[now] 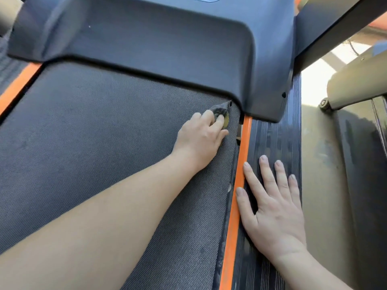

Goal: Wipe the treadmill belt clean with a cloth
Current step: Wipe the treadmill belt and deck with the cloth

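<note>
At your 9 o'clock, the left orange strip (16,86) runs along the edge of the treadmill belt (94,143), whose dark textured surface fills the middle of your view. The dark motor cover (157,49) spans the belt's far end at 12 o'clock. Your left forearm crosses the belt from 7 o'clock toward 1 o'clock. At the end of it, your left hand (201,139) has its fingers bent over a small dark cloth (222,110) and grasps it against the belt. The cloth shows a yellowish patch, and it sits in the belt's far right corner, just below the lip of the motor cover and just beside the right orange strip (236,195). Past that strip, at 3 o'clock, lies the black ribbed side rail (278,139). Your right hand (274,208) rests flat on it at 5 o'clock, released and holding nothing, with the fingers spread and straight and the thumb against the orange strip. Farther right, at 2 o'clock, part of a neighbouring machine (356,84) stands in bright light.
</note>
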